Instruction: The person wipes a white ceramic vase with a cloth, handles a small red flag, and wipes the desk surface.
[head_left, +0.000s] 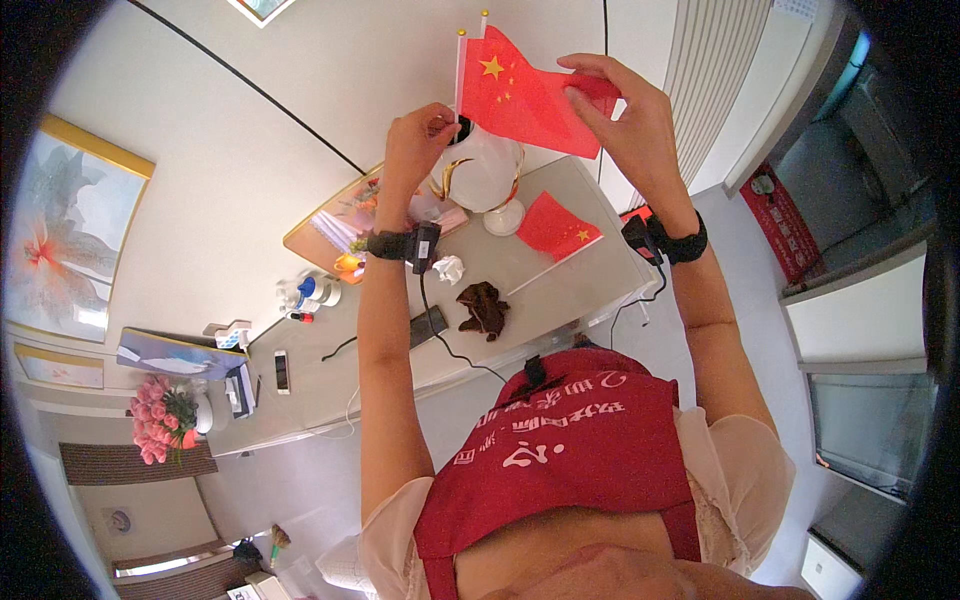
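My left hand pinches the white pole of a small red flag with yellow stars. The pole's lower end is at the dark mouth of a white vase with gold trim. With thumb and fingers, my right hand holds the outer edge of the flag cloth. Just behind rises a second gold-tipped pole, its cloth mostly hidden. Another small red flag lies on the table, its stick pointing towards me.
On the grey table are a dark brown carved figure, crumpled white tissue, a black phone, a white phone and bottles. A framed picture leans behind my left wrist. Black cables hang from both wrist devices.
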